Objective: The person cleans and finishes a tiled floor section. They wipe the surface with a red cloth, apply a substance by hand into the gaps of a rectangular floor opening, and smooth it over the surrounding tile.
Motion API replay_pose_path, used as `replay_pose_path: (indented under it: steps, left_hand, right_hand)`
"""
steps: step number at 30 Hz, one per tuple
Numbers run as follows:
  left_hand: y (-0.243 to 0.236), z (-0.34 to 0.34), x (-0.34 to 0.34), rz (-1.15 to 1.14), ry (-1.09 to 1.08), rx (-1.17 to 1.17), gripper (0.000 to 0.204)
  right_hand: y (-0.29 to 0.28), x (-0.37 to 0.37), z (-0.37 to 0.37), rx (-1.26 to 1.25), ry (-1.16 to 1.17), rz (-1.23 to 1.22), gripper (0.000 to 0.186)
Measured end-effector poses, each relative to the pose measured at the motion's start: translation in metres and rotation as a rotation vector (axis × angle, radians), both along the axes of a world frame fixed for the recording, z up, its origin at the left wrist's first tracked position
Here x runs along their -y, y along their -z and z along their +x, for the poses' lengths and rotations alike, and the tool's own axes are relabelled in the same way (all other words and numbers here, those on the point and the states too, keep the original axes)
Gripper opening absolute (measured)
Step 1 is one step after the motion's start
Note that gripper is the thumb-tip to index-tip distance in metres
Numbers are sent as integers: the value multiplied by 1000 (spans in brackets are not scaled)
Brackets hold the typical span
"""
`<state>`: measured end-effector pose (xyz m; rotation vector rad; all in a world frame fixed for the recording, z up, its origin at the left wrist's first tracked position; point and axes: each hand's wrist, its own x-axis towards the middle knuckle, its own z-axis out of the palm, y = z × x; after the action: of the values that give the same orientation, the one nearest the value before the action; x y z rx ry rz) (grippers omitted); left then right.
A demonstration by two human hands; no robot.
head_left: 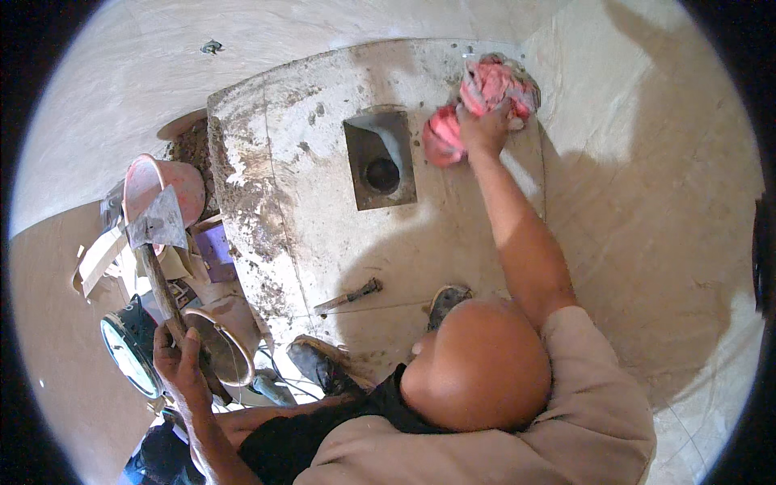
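Cloth (499,85), bunched, pink and whitish, is gripped in the person's right hand (487,131) at the upper right of the frame; its folds partly hide the fingers. At the lower left, the left hand (184,364) is wrapped around the wooden handle of a tool (162,283), its broad grey metal blade pointing up the frame. The cloth lies over a stained, pale slab (303,194), near a rectangular basin (373,147) with a dark round hole. A small tool (349,297) lies on the slab below the basin, between two dark shoes (319,362). At the left, beyond the blade, stand a pink bucket (184,192) and a purple box (214,252).
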<state>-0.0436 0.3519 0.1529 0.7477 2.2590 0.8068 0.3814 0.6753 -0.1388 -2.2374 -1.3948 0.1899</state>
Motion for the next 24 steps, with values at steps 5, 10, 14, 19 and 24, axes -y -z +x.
replay_pose_path:
  steps: [5, 10, 14, 19, 24]
  left_hand:
    - [-9, 6, 2, 13, 38, -104, 33]
    - [-14, 13, 4, -28, 21, -154, 35]
    - [-6, 16, 0, 62, 49, -74, 37]
    - [1, 11, -10, 28, 87, -102, 34]
    - [1, 8, -12, 45, 104, -11, 34]
  right_hand:
    - [-21, 32, 38, -614, -50, 134, 63]
    - [7, 89, -22, -149, 112, -13, 114]
    - [19, 13, -67, -372, 52, -43, 126]
    - [-12, -43, -48, -955, -38, 407, 67]
    - [-26, -14, 48, -804, -150, 464, 52]
